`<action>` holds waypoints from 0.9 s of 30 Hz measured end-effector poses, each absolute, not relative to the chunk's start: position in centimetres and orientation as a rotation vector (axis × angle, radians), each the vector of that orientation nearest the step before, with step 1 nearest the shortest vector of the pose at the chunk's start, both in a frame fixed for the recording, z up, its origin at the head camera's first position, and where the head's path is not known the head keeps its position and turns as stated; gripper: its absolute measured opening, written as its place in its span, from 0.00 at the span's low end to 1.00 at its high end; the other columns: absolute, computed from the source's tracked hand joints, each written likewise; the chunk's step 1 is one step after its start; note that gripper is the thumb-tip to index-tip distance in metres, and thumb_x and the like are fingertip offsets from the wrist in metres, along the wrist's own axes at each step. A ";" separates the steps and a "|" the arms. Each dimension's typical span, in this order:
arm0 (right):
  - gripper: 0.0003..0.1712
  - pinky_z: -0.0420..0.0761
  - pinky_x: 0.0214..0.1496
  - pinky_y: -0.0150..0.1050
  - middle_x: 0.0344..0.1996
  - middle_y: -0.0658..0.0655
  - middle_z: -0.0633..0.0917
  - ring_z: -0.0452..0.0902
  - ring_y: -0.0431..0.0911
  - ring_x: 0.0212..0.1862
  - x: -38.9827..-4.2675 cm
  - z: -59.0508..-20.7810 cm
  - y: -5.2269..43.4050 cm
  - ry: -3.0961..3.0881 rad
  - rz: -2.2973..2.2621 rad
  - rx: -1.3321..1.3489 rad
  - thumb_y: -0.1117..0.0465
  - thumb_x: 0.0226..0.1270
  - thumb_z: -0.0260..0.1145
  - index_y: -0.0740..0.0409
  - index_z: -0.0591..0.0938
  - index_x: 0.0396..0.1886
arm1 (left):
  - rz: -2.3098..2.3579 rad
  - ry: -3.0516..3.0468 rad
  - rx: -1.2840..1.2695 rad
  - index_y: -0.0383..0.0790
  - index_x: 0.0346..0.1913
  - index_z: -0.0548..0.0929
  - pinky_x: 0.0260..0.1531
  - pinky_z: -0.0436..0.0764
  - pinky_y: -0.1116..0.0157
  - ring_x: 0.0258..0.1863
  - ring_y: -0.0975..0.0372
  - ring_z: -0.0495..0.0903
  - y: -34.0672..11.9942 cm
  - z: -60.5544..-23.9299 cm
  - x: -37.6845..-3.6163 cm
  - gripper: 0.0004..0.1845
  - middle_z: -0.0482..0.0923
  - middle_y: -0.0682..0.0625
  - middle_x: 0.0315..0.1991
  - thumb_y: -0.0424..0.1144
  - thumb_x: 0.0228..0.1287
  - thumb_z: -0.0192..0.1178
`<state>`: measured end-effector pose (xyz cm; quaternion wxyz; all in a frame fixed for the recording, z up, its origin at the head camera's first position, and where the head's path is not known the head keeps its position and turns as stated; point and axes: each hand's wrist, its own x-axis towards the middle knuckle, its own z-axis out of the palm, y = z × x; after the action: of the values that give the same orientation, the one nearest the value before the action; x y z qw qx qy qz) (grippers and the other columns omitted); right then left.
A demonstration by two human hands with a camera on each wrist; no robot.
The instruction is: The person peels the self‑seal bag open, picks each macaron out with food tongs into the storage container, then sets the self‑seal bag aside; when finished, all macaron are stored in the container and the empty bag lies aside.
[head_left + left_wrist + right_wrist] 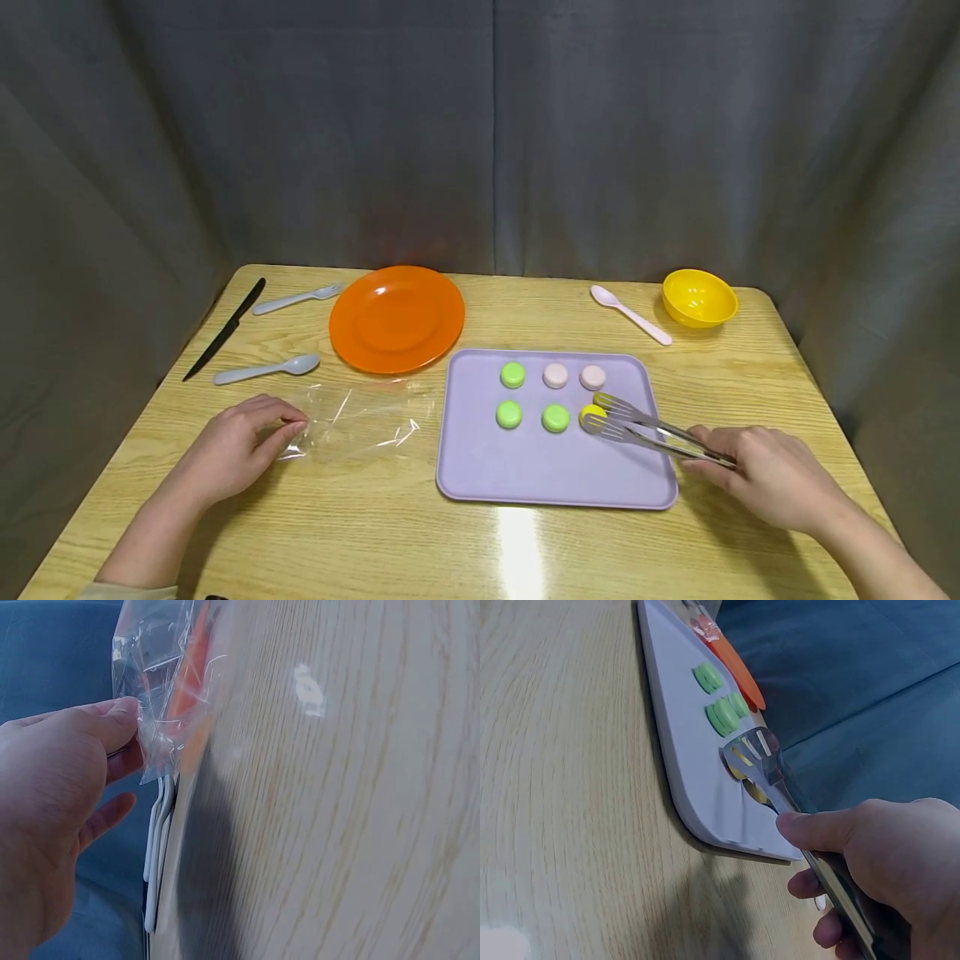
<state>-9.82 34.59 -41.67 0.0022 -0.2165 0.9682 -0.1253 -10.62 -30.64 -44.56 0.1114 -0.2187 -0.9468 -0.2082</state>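
My left hand (243,442) pinches the near left end of a clear plastic bag (360,417), between thumb and fingers. The bag lies across the table left of a lilac tray (510,479). My right hand (772,475) grips slotted metal tongs (675,442) over the tray's right side. Their two tips stand about a yellow macaron (587,412), partly covering it; whether they squeeze it I cannot tell. Three green macarons (556,418) and two pink macarons (555,376) sit in two rows on the tray. The right wrist view shows the tongs' slotted head (754,750) near the tray surface.
An orange plate (397,321) stands behind the bag. Left of it lie a black knife (225,329), a pale fork (298,298) and a pale spoon (266,369). At the back right are a pink spoon (632,315) and a yellow bowl (699,300). Grey curtains (480,142) surround the table.
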 end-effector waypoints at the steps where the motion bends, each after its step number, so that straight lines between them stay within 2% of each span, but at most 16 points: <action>1: 0.13 0.62 0.25 0.36 0.19 0.34 0.66 0.63 0.33 0.24 -9.8 -41.6 34.6 3.029 -0.392 -0.667 0.43 0.68 0.77 0.40 0.88 0.47 | -0.611 -2.785 -0.634 0.53 0.42 0.91 0.43 0.85 0.53 0.42 0.65 0.84 -30.7 -44.6 -10.6 0.06 0.85 0.65 0.41 0.35 0.70 0.73; 3: 0.20 0.65 0.26 0.37 0.23 0.34 0.74 0.66 0.34 0.26 -9.8 -41.5 34.7 3.024 -0.399 -0.653 0.42 0.68 0.77 0.46 0.90 0.52 | -0.608 -2.793 -0.620 0.53 0.43 0.91 0.43 0.85 0.53 0.43 0.65 0.85 -30.7 -44.6 -10.6 0.06 0.85 0.65 0.41 0.36 0.70 0.73; 6: 0.24 0.65 0.27 0.36 0.24 0.35 0.75 0.66 0.33 0.26 -9.8 -41.3 34.8 3.021 -0.423 -0.648 0.40 0.68 0.76 0.49 0.89 0.55 | -0.606 -2.800 -0.612 0.52 0.43 0.91 0.43 0.85 0.53 0.43 0.64 0.85 -30.8 -44.6 -10.6 0.05 0.86 0.64 0.42 0.36 0.70 0.72; 12: 0.13 0.60 0.23 0.33 0.20 0.35 0.69 0.61 0.32 0.22 -9.8 -40.7 35.3 3.063 -0.489 -0.612 0.41 0.70 0.75 0.39 0.84 0.45 | -0.600 -2.790 -0.619 0.52 0.43 0.91 0.44 0.85 0.53 0.43 0.64 0.85 -30.8 -44.6 -10.7 0.06 0.86 0.64 0.42 0.35 0.69 0.73; 16: 0.13 0.58 0.21 0.33 0.20 0.37 0.69 0.59 0.34 0.20 -9.7 -40.7 36.1 3.107 -0.538 -0.554 0.43 0.71 0.75 0.40 0.83 0.45 | -0.593 -2.783 -0.635 0.51 0.43 0.91 0.44 0.86 0.53 0.42 0.64 0.85 -30.9 -44.6 -10.7 0.07 0.86 0.64 0.41 0.35 0.68 0.74; 20: 0.11 0.57 0.20 0.36 0.19 0.40 0.68 0.59 0.36 0.20 -9.6 -41.1 37.4 3.163 -0.575 -0.461 0.44 0.73 0.74 0.39 0.80 0.41 | -0.580 -2.775 -0.657 0.51 0.43 0.91 0.44 0.86 0.52 0.43 0.64 0.85 -30.9 -44.5 -10.9 0.07 0.86 0.64 0.42 0.34 0.67 0.75; 24: 0.13 0.59 0.21 0.41 0.19 0.43 0.70 0.66 0.42 0.24 -9.5 -41.8 39.1 3.165 -0.552 -0.290 0.42 0.75 0.71 0.41 0.80 0.40 | -0.568 -2.770 -0.685 0.51 0.43 0.92 0.45 0.85 0.52 0.44 0.62 0.85 -30.8 -44.3 -11.0 0.08 0.86 0.63 0.42 0.33 0.65 0.76; 27: 0.19 0.68 0.21 0.51 0.24 0.49 0.78 0.76 0.53 0.29 -9.4 -42.4 40.4 3.134 -0.540 -0.180 0.39 0.75 0.70 0.48 0.83 0.47 | -0.574 -2.779 -0.698 0.51 0.44 0.92 0.47 0.85 0.51 0.45 0.62 0.85 -30.7 -44.1 -11.1 0.09 0.86 0.62 0.43 0.33 0.65 0.76</action>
<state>-9.41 40.36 -42.43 -0.0216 -0.0566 0.9837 -0.1694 -11.07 -30.69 -44.14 0.1096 -0.2375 -0.9452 -0.1953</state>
